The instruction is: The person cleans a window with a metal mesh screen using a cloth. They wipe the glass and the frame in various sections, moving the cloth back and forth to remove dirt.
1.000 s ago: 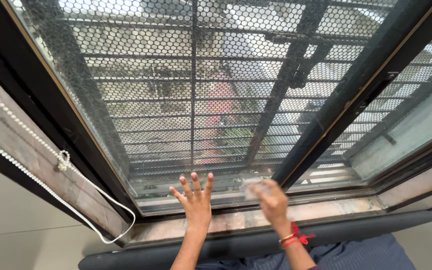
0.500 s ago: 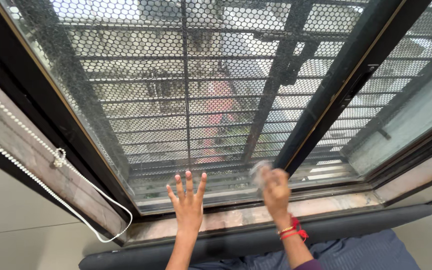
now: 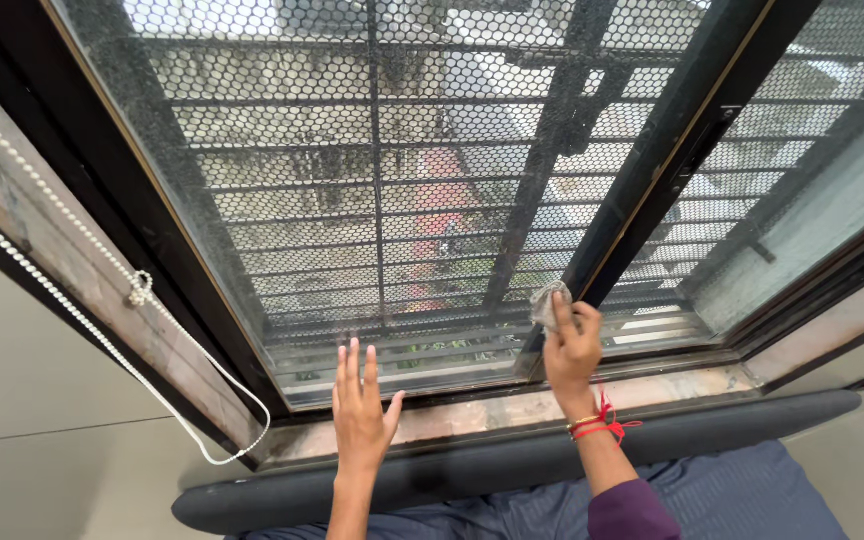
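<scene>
Rag's in your right hand, pressed low on the glass

Your right hand grips the small grey crumpled cloth lower-centre, beside the black window frame; your left hand, lower left, lies open and flat.

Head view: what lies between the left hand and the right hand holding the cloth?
In the head view, only the lower window pane and its dark bottom frame lie between the flat left hand and the right hand gripping the grey cloth; no other object.

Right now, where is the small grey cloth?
In the head view, the grey cloth is in the right hand, pressed on the window glass beside the dark middle frame bar.
</scene>
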